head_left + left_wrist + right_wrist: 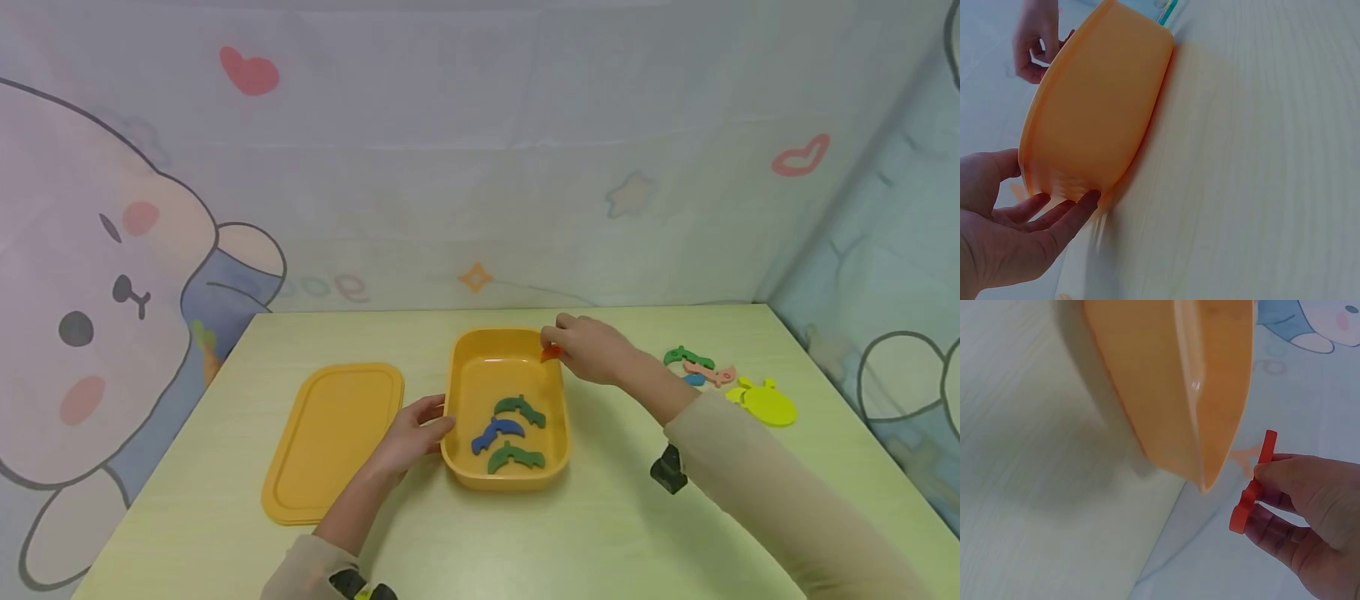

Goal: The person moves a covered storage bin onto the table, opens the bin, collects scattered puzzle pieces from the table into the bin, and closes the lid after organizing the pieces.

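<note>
A yellow plastic tub (506,482) stands mid-table with two green flat curved pieces and a blue curved piece (497,433) lying on its floor. My left hand (411,435) grips the tub's left side; the left wrist view shows the thumb at the rim and the fingers (1063,219) against the outer wall. Over the tub's far right corner is my right hand (591,347), pinching a small red flat piece (551,353). In the right wrist view this red piece (1252,487), with a notched edge, sits between thumb and fingertips, apart from the tub wall.
A yellow lid (337,442) lies flat to the left of the tub. At the right of the table is a loose group of flat pieces: green (688,357), pink (711,372), blue (693,379) and bright yellow round ones (768,406). A printed cloth (420,167) hangs behind the table.
</note>
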### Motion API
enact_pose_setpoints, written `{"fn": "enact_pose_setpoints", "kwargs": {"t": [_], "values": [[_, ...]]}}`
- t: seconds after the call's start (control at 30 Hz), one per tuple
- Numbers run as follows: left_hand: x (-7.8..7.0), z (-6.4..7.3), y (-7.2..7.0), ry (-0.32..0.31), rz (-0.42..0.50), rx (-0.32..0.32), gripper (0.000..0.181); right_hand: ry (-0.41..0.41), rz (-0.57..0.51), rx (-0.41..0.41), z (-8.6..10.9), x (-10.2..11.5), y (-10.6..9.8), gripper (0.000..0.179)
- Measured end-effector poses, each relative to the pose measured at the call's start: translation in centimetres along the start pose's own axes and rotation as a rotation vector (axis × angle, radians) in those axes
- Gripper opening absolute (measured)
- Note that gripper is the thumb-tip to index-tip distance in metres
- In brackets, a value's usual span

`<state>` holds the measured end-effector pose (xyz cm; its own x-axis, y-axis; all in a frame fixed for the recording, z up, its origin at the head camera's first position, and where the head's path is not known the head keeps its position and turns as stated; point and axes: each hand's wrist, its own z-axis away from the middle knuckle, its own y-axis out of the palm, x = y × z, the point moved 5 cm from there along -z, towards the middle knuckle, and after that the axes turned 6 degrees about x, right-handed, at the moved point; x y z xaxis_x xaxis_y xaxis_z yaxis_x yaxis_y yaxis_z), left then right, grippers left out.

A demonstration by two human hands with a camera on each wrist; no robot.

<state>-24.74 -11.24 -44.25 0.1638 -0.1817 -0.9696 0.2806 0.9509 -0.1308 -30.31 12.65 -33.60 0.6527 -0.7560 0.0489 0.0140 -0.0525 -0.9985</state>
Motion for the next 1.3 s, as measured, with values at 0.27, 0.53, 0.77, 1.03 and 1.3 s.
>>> {"fn": "enact_pose_setpoints", "kwargs": {"t": [0.27, 0.53, 0.77, 1.03, 1.3], "values": [[0.2, -0.2, 0.0, -0.006, -0.009, 0.003, 0.047, -0.023, -0.014, 0.025, -1.5, 1.8, 0.2, 0.012], [-0.1, 0.0, 0.0, -0.015, -0.003, 0.000, 0.048, -0.051, -0.010, 0.040, -2.7, 3.7, 0.3, 0.009], [0.0, 0.0, 0.0, -0.012, 0.001, 0.005, 0.048, -0.039, -0.019, 0.076, -3.6, 4.9, 0.8, 0.011], [0.4, -0.2, 0.0, -0.034, -0.016, 0.002, 0.047, -0.098, 0.008, 0.054, -4.2, 6.5, 1.3, 0.013], [0.2, -0.1, 0.0, -0.046, -0.023, 0.001, 0.048, -0.096, 0.006, 0.082, -4.8, 7.5, 2.1, 0.013]]}}
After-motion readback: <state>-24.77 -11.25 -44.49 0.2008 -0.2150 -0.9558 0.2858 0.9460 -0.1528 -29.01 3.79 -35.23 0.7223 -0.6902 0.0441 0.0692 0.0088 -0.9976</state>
